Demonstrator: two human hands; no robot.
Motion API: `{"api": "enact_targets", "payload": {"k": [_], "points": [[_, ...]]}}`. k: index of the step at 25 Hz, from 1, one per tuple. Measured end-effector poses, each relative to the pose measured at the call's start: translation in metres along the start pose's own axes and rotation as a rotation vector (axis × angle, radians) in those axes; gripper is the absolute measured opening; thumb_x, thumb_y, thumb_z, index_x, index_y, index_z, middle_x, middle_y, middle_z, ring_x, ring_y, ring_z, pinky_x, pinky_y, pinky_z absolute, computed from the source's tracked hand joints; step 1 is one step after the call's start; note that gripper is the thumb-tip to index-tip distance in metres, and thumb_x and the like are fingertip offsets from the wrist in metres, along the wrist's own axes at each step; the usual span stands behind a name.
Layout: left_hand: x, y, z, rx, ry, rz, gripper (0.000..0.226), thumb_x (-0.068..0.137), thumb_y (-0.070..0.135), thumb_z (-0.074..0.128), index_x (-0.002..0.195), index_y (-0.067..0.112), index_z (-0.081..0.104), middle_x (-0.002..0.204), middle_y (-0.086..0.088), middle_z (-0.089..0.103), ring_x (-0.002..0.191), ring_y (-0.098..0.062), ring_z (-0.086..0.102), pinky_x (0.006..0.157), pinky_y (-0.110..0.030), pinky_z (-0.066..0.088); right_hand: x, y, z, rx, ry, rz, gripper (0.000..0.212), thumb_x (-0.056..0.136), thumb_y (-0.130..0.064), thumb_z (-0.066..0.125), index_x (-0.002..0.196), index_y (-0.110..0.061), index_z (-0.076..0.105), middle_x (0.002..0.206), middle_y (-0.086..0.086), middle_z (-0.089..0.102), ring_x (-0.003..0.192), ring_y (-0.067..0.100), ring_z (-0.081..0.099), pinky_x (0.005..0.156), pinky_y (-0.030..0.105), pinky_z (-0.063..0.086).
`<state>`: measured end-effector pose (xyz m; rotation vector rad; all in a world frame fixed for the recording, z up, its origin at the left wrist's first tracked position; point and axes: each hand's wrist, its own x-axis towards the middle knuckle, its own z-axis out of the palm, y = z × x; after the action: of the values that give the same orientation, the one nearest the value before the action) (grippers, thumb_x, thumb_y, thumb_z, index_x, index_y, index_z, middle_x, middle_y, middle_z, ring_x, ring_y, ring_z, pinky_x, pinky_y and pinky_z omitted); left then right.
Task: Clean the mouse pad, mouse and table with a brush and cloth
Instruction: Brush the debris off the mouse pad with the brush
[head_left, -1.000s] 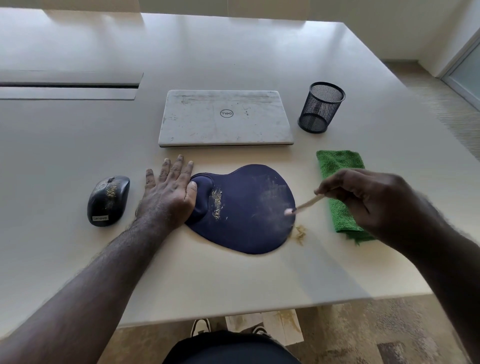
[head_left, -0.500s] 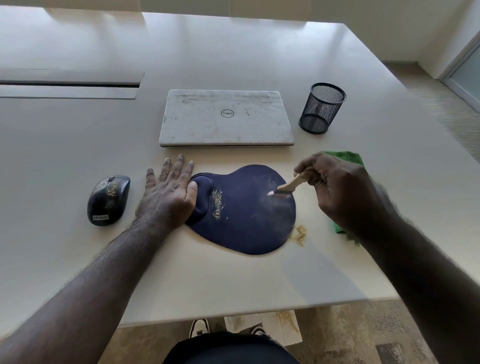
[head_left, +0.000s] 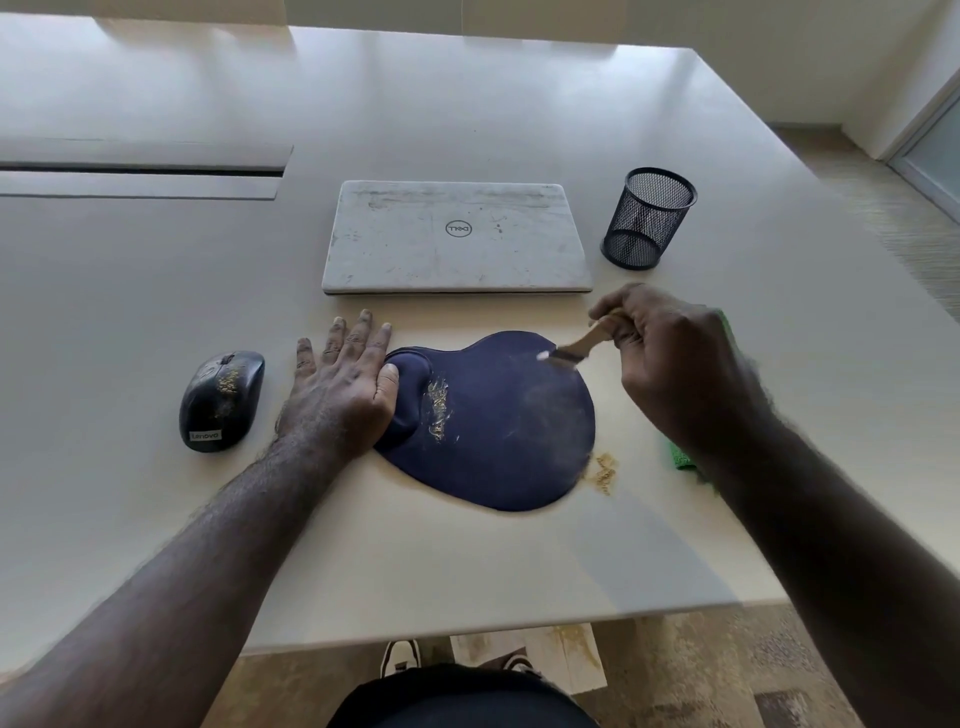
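**Brush at far-right edge of pad, left hand pinning wrist rest**

Mouse pad (head_left: 498, 421): navy fabric, rounded teardrop outline, raised gel-type wrist rest at its left end. It lies flat on the table (head_left: 467, 561), near the front edge. Yellowish granular crumbs sit in a vertical streak just right of the wrist rest; the right half shows a faint dusty haze.

Left hand (head_left: 340, 387): palm down, fingers spread flat on the table, thumb and heel pressed against the wrist rest. It grips nothing.

Right hand (head_left: 675, 364): fingers curled tight around the light wooden handle of a small flat brush (head_left: 574, 347). Handle angles down-left; the bristle end touches the pad's far-right edge. Bristles are blurred, so texture is unreadable.

Crumb pile (head_left: 602, 470): loose tan grit on the bare table, just off the pad's near-right edge.

Mouse (head_left: 221, 397): glossy black plastic, domed, label at its near end, crumbs across the top. It sits left of the left hand, apart from it.

Cloth (head_left: 680, 457): green, nappy microfibre-like weave, mostly hidden under the right wrist.

Laptop (head_left: 457, 236): closed, matte silver lid, scuffed and smudged, beyond the pad. Pen cup (head_left: 648, 218): black wire mesh, cylindrical, right of the laptop. Table is smooth off-white laminate.
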<state>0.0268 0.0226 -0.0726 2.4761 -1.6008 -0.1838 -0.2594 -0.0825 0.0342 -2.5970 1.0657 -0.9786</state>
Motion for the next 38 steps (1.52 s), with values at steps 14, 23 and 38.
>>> {"api": "enact_targets", "payload": {"k": [14,23,38], "points": [[-0.001,0.002,-0.002,0.007,-0.005,-0.007,0.057,0.100,0.038,0.022,0.155,0.030,0.008,0.163,0.007,-0.003,0.149,-0.016,-0.004,0.118,-0.046,-0.008,-0.018,-0.023,-0.003,0.098,-0.210,-0.035,0.015,0.092,-0.006,0.063,0.099,-0.018,0.069,0.087,-0.014,0.067,0.074,-0.002,0.058,0.067,0.016,0.050],[0.001,-0.002,0.001,0.008,-0.012,0.004,0.060,0.096,0.042,0.015,0.155,0.030,0.006,0.163,0.007,-0.004,0.149,-0.017,-0.006,0.118,-0.046,-0.008,-0.024,-0.033,-0.007,0.230,-0.276,-0.092,0.014,0.096,-0.011,0.058,0.101,-0.015,0.070,0.096,-0.008,0.071,0.084,0.011,0.068,0.074,0.035,0.056],[0.000,0.001,0.001,-0.010,0.004,-0.011,0.057,0.099,0.038,0.022,0.155,0.031,0.008,0.163,0.009,-0.003,0.149,-0.015,-0.005,0.118,-0.044,-0.009,-0.022,-0.005,-0.037,0.231,-0.395,-0.139,0.022,0.089,-0.006,0.059,0.096,-0.024,0.069,0.081,-0.021,0.067,0.079,-0.001,0.067,0.069,0.014,0.051]]}}
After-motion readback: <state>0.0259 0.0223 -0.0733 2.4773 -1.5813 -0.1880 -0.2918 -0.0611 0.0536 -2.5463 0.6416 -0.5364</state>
